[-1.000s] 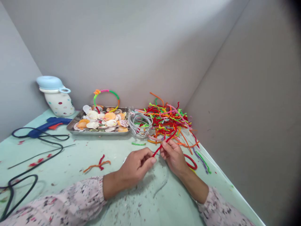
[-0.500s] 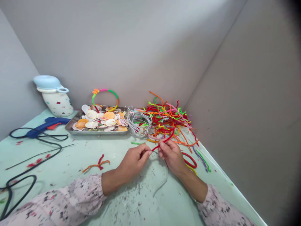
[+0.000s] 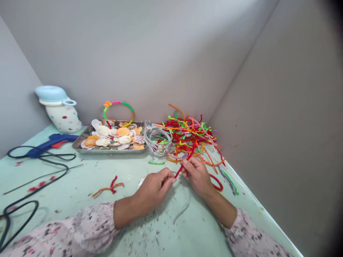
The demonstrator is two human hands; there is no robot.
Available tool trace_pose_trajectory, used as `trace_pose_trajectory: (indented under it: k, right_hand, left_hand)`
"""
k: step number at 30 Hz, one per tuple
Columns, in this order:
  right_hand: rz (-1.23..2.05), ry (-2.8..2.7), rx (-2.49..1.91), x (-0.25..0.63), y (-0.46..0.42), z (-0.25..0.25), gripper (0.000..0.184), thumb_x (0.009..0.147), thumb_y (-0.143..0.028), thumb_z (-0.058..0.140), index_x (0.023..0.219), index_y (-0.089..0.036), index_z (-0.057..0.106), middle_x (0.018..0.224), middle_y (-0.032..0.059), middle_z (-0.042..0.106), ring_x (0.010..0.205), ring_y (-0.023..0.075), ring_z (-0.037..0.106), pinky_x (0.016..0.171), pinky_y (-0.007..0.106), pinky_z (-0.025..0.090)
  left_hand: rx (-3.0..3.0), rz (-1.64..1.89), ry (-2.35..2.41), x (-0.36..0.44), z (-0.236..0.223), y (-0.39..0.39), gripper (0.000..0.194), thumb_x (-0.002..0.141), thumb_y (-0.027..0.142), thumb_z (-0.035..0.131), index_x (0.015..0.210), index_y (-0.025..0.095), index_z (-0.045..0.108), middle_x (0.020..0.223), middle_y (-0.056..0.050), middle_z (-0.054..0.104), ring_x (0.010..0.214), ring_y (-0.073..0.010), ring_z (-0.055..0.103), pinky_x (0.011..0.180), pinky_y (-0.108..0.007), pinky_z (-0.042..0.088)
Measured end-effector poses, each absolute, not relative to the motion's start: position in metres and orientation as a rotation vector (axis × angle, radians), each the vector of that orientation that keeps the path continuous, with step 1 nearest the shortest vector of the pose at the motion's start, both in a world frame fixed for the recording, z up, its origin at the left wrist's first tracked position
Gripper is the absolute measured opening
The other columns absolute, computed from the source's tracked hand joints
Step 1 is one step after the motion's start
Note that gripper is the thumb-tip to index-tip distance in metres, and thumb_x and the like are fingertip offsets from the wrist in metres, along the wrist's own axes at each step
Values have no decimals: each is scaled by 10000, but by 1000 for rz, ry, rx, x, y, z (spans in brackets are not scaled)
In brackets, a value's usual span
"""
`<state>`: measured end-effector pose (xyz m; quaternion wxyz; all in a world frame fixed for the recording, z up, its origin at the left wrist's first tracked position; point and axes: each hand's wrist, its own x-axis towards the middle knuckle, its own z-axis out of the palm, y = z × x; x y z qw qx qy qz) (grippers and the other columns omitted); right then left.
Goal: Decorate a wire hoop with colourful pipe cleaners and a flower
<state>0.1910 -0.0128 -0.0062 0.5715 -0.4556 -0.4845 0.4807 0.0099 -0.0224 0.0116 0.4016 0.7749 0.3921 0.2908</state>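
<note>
A red pipe cleaner (image 3: 178, 172) runs between my hands above the table. My left hand (image 3: 152, 191) pinches its lower end between thumb and fingers. Farther up, the thumb and fingers of my right hand (image 3: 197, 177) are closed on it, and its free end points away toward the back. A thin grey wire (image 3: 189, 200) curves down below my hands; where its upper end goes is hidden by the fingers. Just behind my right hand lies a red ring-shaped coil (image 3: 218, 184), partly covered by the wrist.
Behind my hands are a heap of coloured pipe cleaners (image 3: 187, 130), a coil of grey wire (image 3: 150, 144) and a metal tray (image 3: 107, 151) of shells. A blue glue gun (image 3: 45, 144), its black cord (image 3: 65, 171) and a bottle (image 3: 63, 117) stand left. Orange and red pieces (image 3: 109, 187) lie nearby.
Both hands keep their hold on the red pipe cleaner. They rose slightly, then dipped again, and its angle became flatter before steepening. The whole scene has shifted a little left.
</note>
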Motion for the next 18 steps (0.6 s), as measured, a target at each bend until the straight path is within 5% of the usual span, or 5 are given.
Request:
trace_pose_trajectory:
  k: [5, 11, 18]
  right_hand:
    - [1167, -1224, -1058, 187, -21, -4, 249, 789, -401, 635, 683, -187, 568, 542, -47, 524, 471, 84, 437, 471, 215, 344]
    - [1219, -1201, -1018, 183, -24, -2, 198, 774, -385, 653, 814, -191, 642, 541, -49, 511, 469, 83, 424, 463, 210, 331]
    - [1191, -922, -935, 190, -13, 1, 208, 769, -368, 666, 712, -187, 581, 558, -49, 499, 471, 67, 409, 445, 190, 299]
  left_hand:
    - [1843, 689, 838, 7, 11, -18, 299, 844, 442, 498, 920, 163, 573, 556, 61, 404, 506, -92, 364, 489, -210, 266]
    - [1780, 695, 780, 8, 15, -17, 366, 879, 425, 431, 623, 165, 409, 567, 54, 324, 544, -83, 302, 515, -210, 247]
    - [1779, 651, 809, 7, 15, -18, 407, 889, 440, 390, 594, 184, 279, 570, 55, 229, 544, -89, 244, 518, -237, 209]
